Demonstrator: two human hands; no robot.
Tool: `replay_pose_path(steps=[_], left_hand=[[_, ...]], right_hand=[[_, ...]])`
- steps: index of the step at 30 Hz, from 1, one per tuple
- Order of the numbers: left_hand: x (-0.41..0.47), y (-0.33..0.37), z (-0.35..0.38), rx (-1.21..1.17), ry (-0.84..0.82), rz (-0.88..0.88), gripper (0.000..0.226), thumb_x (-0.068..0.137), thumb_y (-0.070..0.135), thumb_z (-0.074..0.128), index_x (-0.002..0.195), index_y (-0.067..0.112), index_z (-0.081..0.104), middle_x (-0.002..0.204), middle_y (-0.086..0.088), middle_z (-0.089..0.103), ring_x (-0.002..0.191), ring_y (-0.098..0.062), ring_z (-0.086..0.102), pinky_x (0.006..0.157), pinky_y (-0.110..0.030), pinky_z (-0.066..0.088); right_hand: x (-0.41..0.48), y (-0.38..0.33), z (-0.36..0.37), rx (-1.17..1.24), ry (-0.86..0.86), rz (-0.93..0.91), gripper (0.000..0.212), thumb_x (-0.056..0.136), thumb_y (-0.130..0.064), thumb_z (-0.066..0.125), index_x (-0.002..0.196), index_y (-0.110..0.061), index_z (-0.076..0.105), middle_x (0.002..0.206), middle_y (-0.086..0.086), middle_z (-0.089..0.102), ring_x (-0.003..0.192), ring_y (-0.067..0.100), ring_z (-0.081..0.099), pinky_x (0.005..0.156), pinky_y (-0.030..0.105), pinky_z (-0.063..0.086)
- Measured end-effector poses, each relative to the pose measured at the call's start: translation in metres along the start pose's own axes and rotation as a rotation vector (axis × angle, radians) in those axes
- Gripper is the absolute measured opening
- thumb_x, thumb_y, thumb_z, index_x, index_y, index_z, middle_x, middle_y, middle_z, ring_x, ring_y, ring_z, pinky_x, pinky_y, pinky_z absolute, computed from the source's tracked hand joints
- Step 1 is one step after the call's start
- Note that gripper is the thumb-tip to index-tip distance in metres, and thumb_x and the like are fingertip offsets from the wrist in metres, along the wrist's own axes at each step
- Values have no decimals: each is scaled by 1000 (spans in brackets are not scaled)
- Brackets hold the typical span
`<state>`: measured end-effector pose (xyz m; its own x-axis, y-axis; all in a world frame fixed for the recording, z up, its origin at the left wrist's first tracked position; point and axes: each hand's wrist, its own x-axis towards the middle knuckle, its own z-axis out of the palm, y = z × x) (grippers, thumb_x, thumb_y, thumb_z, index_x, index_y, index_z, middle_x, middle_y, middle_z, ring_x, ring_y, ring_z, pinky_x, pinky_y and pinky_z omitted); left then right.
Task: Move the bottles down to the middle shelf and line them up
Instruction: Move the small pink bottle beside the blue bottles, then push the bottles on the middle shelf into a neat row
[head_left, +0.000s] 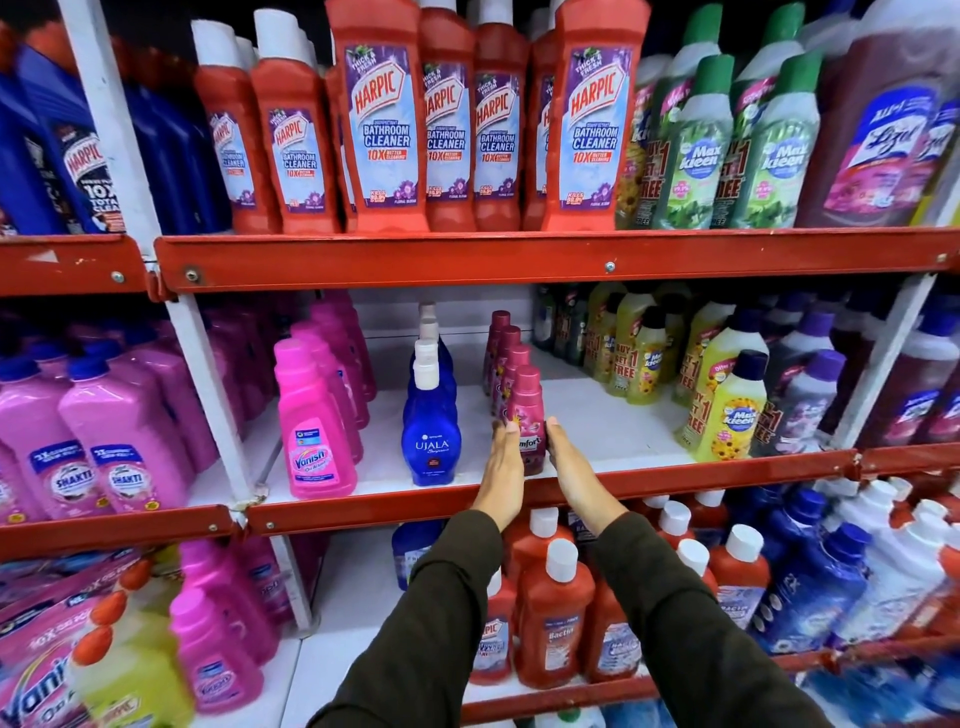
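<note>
A dark pink Comfort bottle (527, 410) stands at the front of a row of like bottles on the white middle shelf (613, 421). My left hand (503, 467) presses its left side and my right hand (571, 465) its right side, fingers flat and pointing up, so both hands clasp the bottle between them. To its left runs a row of blue Ujala bottles (431, 441), then a row of pink Vanish bottles (317, 441). Red Harpic bathroom cleaner bottles (384, 124) fill the top shelf above.
Yellow-green Max Kleen bottles (730, 410) stand at the right of the middle shelf, with bare white shelf between them and the Comfort row. The red shelf rail (415, 506) runs under my wrists. Red and blue bottles crowd the lower shelf.
</note>
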<state>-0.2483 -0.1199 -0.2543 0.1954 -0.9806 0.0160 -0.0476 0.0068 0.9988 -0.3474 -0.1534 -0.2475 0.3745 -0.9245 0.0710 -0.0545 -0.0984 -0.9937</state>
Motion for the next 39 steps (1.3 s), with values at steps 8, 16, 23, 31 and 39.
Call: replay_pose_path(steps=[8,16,23,31,39], left_hand=[[-8,3,-4,40,-21,34,66,108,54,18,165,23,11,172,-3,20,159,-18,19,131,-47,16],[-33,-5,-20,105,174,284,55,109,47,26,161,31,25,166,13,28,146,11,23,128,-28,18],[-54,-11,-59,183,591,513,54,108,39,28,159,19,34,164,7,31,152,-4,26,123,-19,18],[-39,-2,-107,-164,238,30,65,109,50,19,160,12,32,164,-10,39,152,-22,36,129,-46,24],[-39,0,-108,-191,216,1,63,108,53,23,158,17,37,158,-10,47,147,-25,44,126,-48,31]], right_hand=[[-5,-4,2,-11,7,35,55,106,-53,26,152,-26,37,136,-5,51,104,-9,52,83,10,36],[-28,-8,13,-6,323,-197,45,109,-36,33,151,-22,37,150,-2,40,127,-10,41,97,2,30],[-41,-8,69,82,171,-229,43,107,-41,35,148,-28,43,149,-14,43,135,-4,40,106,11,30],[-25,-19,112,227,-41,-43,32,107,-50,26,110,-42,56,105,-27,64,88,-23,64,70,0,47],[-26,-22,110,218,-99,-10,31,105,-56,24,115,-45,51,106,-33,60,87,-29,61,66,-5,44]])
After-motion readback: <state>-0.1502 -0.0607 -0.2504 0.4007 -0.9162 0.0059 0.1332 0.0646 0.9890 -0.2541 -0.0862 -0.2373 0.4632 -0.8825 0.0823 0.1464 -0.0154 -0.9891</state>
